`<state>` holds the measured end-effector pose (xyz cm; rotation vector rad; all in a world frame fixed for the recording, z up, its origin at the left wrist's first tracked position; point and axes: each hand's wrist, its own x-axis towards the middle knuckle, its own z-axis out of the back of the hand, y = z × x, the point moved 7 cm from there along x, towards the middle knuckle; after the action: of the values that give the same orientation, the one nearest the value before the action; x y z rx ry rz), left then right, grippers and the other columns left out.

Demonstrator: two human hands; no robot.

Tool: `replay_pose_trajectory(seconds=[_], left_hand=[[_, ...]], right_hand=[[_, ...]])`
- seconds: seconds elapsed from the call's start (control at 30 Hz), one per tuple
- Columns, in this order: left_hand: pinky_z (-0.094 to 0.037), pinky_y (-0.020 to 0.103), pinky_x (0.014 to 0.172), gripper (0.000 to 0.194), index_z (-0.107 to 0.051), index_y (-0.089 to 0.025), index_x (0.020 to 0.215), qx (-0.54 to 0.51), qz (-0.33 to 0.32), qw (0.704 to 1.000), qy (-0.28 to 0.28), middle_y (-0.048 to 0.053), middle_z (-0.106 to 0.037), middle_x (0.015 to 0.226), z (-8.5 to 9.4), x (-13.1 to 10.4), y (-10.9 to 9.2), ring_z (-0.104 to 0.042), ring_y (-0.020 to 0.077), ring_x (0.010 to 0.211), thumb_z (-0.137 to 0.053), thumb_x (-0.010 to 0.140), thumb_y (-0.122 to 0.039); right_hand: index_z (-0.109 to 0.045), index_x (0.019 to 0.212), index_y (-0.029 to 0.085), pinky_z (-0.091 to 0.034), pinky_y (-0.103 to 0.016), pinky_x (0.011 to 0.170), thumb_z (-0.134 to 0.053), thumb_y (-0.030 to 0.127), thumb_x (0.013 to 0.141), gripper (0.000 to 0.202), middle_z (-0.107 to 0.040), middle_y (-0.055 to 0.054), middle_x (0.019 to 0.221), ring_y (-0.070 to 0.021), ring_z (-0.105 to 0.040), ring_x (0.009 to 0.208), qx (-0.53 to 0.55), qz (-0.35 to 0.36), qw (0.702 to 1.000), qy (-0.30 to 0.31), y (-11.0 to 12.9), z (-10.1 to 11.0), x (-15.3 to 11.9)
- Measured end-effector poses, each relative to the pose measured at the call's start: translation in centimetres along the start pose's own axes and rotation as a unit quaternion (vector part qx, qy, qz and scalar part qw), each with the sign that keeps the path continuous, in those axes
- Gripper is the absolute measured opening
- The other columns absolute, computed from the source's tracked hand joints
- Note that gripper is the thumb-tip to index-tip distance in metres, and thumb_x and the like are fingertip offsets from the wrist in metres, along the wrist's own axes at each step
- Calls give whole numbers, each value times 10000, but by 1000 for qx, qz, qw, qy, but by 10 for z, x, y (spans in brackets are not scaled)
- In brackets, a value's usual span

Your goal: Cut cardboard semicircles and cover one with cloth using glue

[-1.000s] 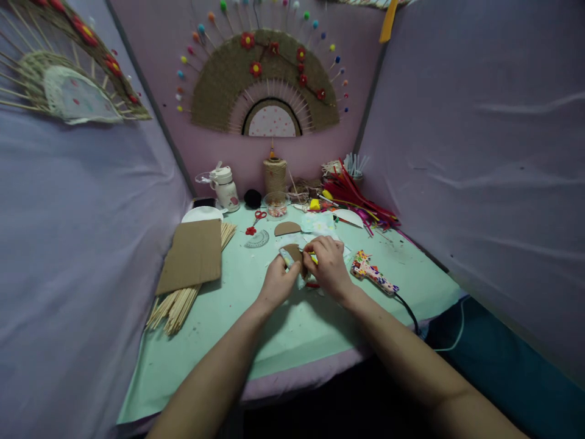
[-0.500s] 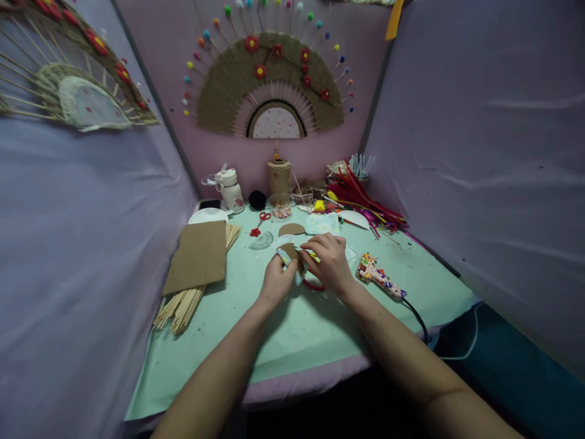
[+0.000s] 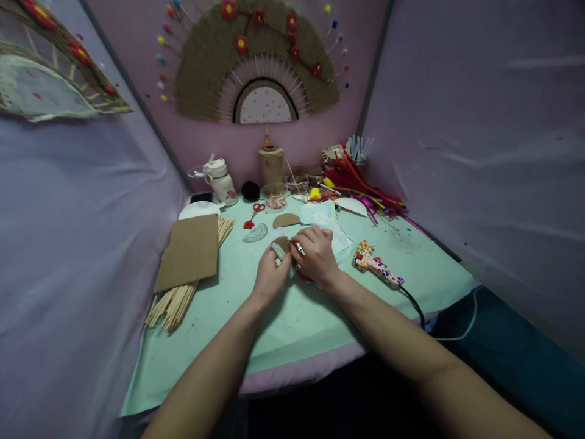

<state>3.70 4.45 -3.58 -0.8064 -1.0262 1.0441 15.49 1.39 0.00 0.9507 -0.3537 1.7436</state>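
Note:
Close together over the middle of the table are both my hands, around a small brown cardboard piece (image 3: 284,244) edged with pale patterned cloth (image 3: 278,250). My left hand (image 3: 269,274) pinches its left side, thumb on top. With bent fingers, my right hand (image 3: 315,251) grips the cloth-covered edge on the other side; its fingertips partly hide the piece. A red curved object (image 3: 303,277) shows under my right hand, mostly covered. Just beyond lie a cardboard half-disc (image 3: 286,220), whitish cloth (image 3: 339,236) and patterned cloth (image 3: 319,211).
At right lies a flower-patterned glue gun (image 3: 378,268) with a black cord. On the left, a cardboard sheet (image 3: 188,253) rests on wooden sticks (image 3: 176,308). A protractor (image 3: 255,232), red-handled scissors (image 3: 258,208), bottle (image 3: 222,183) and twine spool (image 3: 271,164) stand or lie farther back.
The view has tilted down and shifted slightly, so the scene sits higher and farther left. My right fingers have moved slightly along the cloth edge; both hands keep their hold.

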Motion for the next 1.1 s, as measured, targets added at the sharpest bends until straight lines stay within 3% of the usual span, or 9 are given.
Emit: replay_pose_trajectory(seconds=[0.2, 0.4, 0.53, 0.6, 0.7, 0.8, 0.9, 1.0, 1.1], left_hand=[[-425, 261, 647, 109, -596, -160, 742, -23, 58, 998, 24, 14, -621, 699, -2, 1, 10, -555, 158, 687, -584, 743, -268], [-450, 251, 610, 281, -593, -143, 872, -216, 175, 958, 69, 2, -633, 750, -19, -2, 24, -563, 132, 644, -664, 656, -309], [-461, 250, 597, 317, -582, -148, 868, -259, 200, 943, 64, 0, -641, 746, -18, -1, 23, -581, 132, 645, -709, 629, -313], [-476, 260, 617, 365, -588, -153, 920, -279, 197, 938, 61, 20, -670, 818, -14, 2, 20, -611, 149, 706, -725, 634, -333], [-508, 290, 693, 462, -585, -171, 1024, -307, 192, 931, 56, 50, -691, 984, -6, 6, 16, -640, 178, 852, -753, 626, -336], [-521, 303, 713, 493, -590, -169, 1046, -310, 189, 929, 74, 67, -690, 1037, -4, 7, 14, -641, 188, 896, -771, 624, -348], [-525, 300, 714, 524, -592, -171, 1075, -305, 187, 929, 96, 72, -693, 1042, -7, 5, 13, -643, 193, 904, -786, 624, -358], [-525, 303, 735, 516, -597, -172, 1060, -290, 180, 933, 112, 76, -689, 1045, -11, 3, 13, -640, 198, 918, -790, 628, -379], [-527, 321, 759, 505, -597, -160, 1026, -281, 168, 936, 126, 77, -683, 1026, -15, 1, 15, -637, 198, 904, -788, 630, -407]], right_hand=[[-585, 844, 180, -308, -342, 791, -541, 193, 894, 67, -625, -54, 874, -206, -502, 883, 33, -25, 999, 29, -10, -14, -1], [-596, 850, 175, -331, -341, 795, -516, 184, 901, 95, -626, -68, 882, -207, -509, 889, 62, 8, 996, 63, -12, -18, -2], [-634, 871, 184, -348, -358, 836, -505, 240, 925, 151, -644, -68, 909, -202, -540, 914, 146, -3, 988, 58, -14, -11, -1], [-657, 931, 191, -373, -355, 865, -482, 285, 941, 199, -650, -68, 951, -194, -559, 946, 243, -43, 969, 16, -22, -3, 0], [-686, 978, 188, -428, -334, 834, -478, 359, 934, 273, -664, -67, 963, -188, -584, 925, 379, -163, 910, -28, -46, -3, -1], [-726, 892, 183, -452, -311, 751, -519, 440, 886, 331, -687, -48, 831, -178, -591, 798, 464, -274, 842, 26, -60, -22, -6], [-745, 823, 176, -454, -292, 705, -577, 489, 828, 355, -694, -38, 757, -168, -587, 732, 515, -324, 792, 59, -61, -35, -10], [-744, 769, 177, -442, -275, 645, -636, 480, 777, 322, -696, -25, 729, -166, -588, 694, 532, -328, 777, 70, -56, -35, -11], [-726, 690, 178, -422, -270, 611, -654, 425, 761, 268, -681, -12, 682, -164, -581, 663, 505, -306, 804, 79, -50, -31, -9]])
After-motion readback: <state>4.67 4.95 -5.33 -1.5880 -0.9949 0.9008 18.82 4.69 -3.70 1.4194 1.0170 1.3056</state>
